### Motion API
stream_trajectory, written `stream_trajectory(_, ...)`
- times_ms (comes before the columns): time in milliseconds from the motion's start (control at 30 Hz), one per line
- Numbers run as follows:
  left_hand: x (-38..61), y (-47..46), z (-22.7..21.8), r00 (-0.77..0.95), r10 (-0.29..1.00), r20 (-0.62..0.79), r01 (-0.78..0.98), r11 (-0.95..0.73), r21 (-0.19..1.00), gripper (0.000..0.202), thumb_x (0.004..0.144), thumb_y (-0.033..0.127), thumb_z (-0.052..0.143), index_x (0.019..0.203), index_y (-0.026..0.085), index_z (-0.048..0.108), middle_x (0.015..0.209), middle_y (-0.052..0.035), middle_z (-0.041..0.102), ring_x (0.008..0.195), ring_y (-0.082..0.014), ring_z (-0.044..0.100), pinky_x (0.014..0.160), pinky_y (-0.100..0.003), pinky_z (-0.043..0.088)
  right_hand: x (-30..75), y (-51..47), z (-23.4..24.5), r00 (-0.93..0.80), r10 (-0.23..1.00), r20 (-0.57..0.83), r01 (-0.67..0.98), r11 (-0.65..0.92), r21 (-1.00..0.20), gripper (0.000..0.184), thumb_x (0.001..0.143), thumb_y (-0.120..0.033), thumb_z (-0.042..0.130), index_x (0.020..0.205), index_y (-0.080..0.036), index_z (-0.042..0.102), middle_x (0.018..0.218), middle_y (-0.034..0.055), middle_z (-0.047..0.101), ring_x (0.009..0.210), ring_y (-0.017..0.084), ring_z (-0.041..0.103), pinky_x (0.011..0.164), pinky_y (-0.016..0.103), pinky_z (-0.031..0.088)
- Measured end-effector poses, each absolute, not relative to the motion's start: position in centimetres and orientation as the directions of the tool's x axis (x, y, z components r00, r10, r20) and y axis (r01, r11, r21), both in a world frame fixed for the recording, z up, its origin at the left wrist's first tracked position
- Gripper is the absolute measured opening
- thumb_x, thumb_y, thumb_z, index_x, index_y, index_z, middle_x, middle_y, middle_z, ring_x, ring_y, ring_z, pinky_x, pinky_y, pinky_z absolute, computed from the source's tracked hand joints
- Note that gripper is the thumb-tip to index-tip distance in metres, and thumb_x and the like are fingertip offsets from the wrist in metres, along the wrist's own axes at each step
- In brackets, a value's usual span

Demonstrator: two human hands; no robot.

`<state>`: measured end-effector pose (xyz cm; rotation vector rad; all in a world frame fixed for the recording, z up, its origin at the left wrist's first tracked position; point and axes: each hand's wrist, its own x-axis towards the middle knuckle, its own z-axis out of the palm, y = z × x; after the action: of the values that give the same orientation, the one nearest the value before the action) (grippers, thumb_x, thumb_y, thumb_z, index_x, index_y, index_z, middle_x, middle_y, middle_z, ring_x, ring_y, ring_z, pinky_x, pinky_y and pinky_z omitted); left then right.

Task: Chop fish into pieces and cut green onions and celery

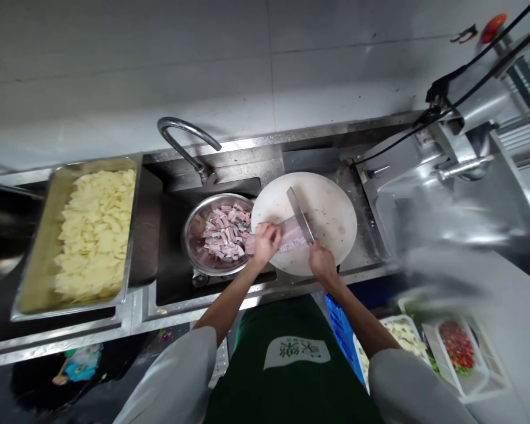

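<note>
A round white cutting board [333, 206] carries a long slab of pale pink, skinned meat or fish [291, 237]; I cannot tell which. My left hand [266, 240] presses on the slab's left part, with its fingers curled over it. Gripped by its handle in my right hand [322, 262], a cleaver [297, 207] lies across the slab's right part, blade pointing up and away from me. Left of the board, a round steel bowl [189, 250] contains many cut pink pieces [227, 232]. The slab's left end reaches toward the bowl's rim.
Under the bowl is a dark sink [170, 259] with a curved faucet [188, 126] behind. A steel pan [33, 277] of sliced pale yellow food [97, 235] stands left. Metal machinery [459, 176] with black cables stands right. Below right are a blue crate [344, 335] and tubs of food [457, 347].
</note>
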<state>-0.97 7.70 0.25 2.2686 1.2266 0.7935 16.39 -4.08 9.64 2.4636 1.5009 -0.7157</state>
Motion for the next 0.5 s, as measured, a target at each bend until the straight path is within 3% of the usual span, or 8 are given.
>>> stream_trajectory(200,4.6,8.6,-1.2,0.728,0.641,0.243,0.436,-0.707,0.557,0.021,0.103,0.022,0.052,0.099,0.019,0.072,0.108,-0.0095,0.069,0.102,-0.0241,0.058,0.094,-0.041,0.050,14.8,-2.9,8.7,0.363,0.750,-0.553,0.887,-0.460,-0.041,0.042,0.108,-0.015,0.025,0.144,-0.008,0.047,0.110,0.0186,0.077,0.100,0.025,0.076,0.086,0.031,0.052)
stream_trajectory(500,4.8,8.7,-1.3,0.723,0.648,0.239,0.403,-0.677,0.616,0.025,0.103,0.019,0.049,0.096,0.019,0.072,0.100,-0.0091,0.069,0.095,-0.0227,0.060,0.090,-0.039,0.052,15.6,-7.7,11.0,0.357,0.681,-0.640,0.878,-0.479,-0.019,0.038,0.103,-0.013,0.030,0.132,-0.007,0.055,0.097,0.0190,0.075,0.094,0.027,0.076,0.080,0.032,0.051)
